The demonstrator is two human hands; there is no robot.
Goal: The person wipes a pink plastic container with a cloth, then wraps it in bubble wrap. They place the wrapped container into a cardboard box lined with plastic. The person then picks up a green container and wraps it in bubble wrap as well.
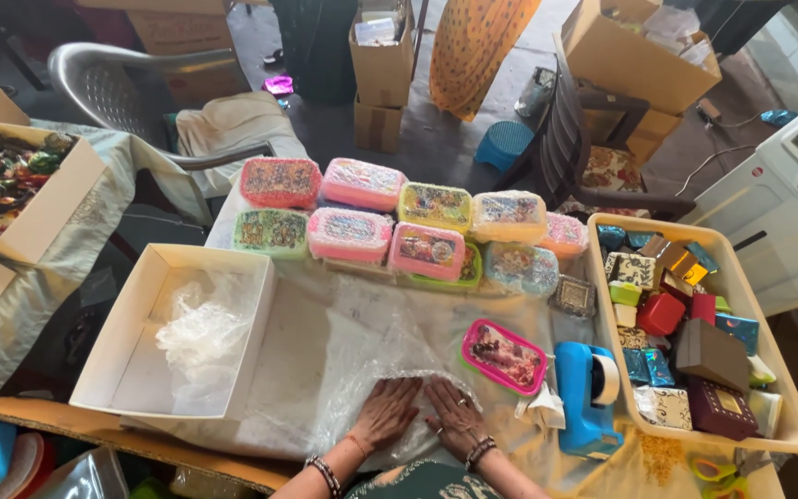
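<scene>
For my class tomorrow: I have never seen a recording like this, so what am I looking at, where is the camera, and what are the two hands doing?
There is no machine here. A person wears a camera on the head, so the single picture looks down at that person's own two hands. The left hand and right hand lie flat, side by side, fingers spread, pressing on a clear plastic sheet spread over the table. They grip nothing.

Around them: an open white box with crumpled plastic inside, a pink-rimmed lid, a blue tape dispenser, a row of colourful wrapped lunch boxes, and a cream tray full of small gift boxes.
</scene>
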